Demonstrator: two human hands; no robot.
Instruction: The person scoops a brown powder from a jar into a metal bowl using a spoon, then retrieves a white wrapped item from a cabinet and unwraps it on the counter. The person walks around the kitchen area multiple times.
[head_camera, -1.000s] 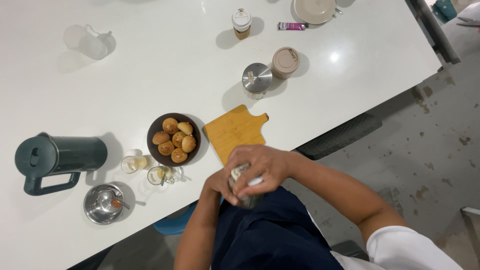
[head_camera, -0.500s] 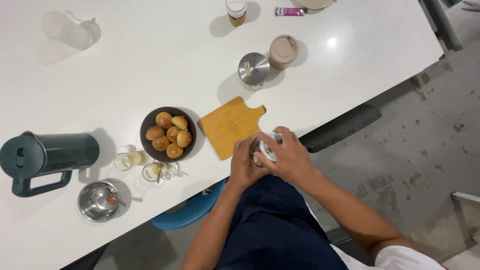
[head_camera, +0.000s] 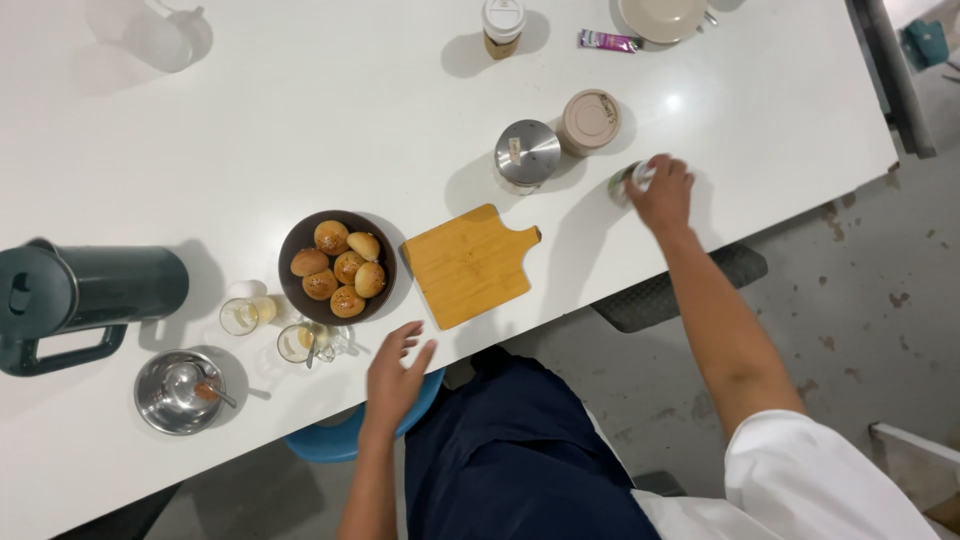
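Head view, looking straight down on a white table (head_camera: 330, 110) with the person seated at its near edge.

Right hand (head_camera: 662, 190): extended far out to the person's right, wrapped over a small jar (head_camera: 627, 180) that appears to stand on the tabletop. The fingers curl closed around the jar, and only its left side shows beyond the knuckles. Whether the jar is lifted or resting cannot be told. It sits just to the right of a beige-lidded canister (head_camera: 590, 120) and a steel-lidded canister (head_camera: 526, 153), apart from both, and near the table's right end.

Left hand (head_camera: 394, 375): flat at the near table edge, fingers spread loosely, holding nothing. The fingertips lie just below the lower corner of the wooden cutting board (head_camera: 472, 264), close to it but not clearly touching.

Governing relation: the jar lies well to the right of the board and of the left hand, so the right hand alone is near it. The board's long axis runs diagonally, with its handle pointing up and right toward the canisters.

Other items noted: a dark bowl of bread rolls (head_camera: 338, 266) touching the board's left side; two small glasses (head_camera: 243, 314) below and left of it; a steel bowl with a spoon (head_camera: 180, 390); a dark green jug (head_camera: 80, 300) lying towards the left edge; a white-lidded jar (head_camera: 503, 24) and a small purple sachet (head_camera: 609, 41) at the far side.
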